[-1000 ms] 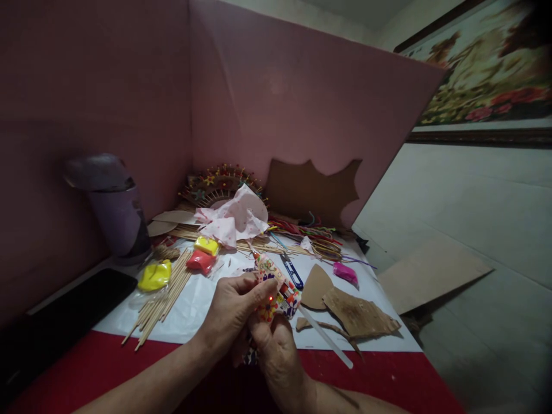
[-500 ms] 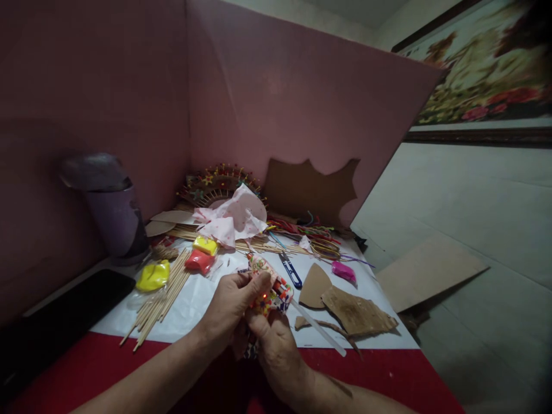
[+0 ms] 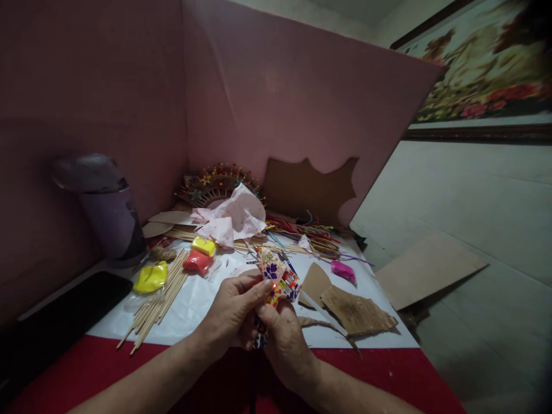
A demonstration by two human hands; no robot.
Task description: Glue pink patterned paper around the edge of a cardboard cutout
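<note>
A hot glue gun (image 3: 276,275) wrapped in flower-patterned covering, with a small red light, is held between both hands over the table's front edge. My left hand (image 3: 235,305) pinches its near side with the thumb on top. My right hand (image 3: 282,333) is closed round its lower part, thumb across it. A pale translucent stick (image 3: 323,310) points out of it to the lower right. Blue-handled snips (image 3: 290,263) lie partly hidden just behind. The fingertips under the gun are out of sight.
Wooden sticks (image 3: 157,305), yellow clay (image 3: 150,277), red clay (image 3: 197,262) and a dark phone-like slab (image 3: 77,299) lie left. Pink clay (image 3: 344,271) and torn cardboard (image 3: 360,310) lie right. Behind are pink cloth (image 3: 235,215), coloured cords (image 3: 302,227) and a purple cup (image 3: 114,224).
The flowered gun has turned and shifted slightly right, showing more of its patterned side and covering more of the snips. Both hands have moved with it and still hold it.
</note>
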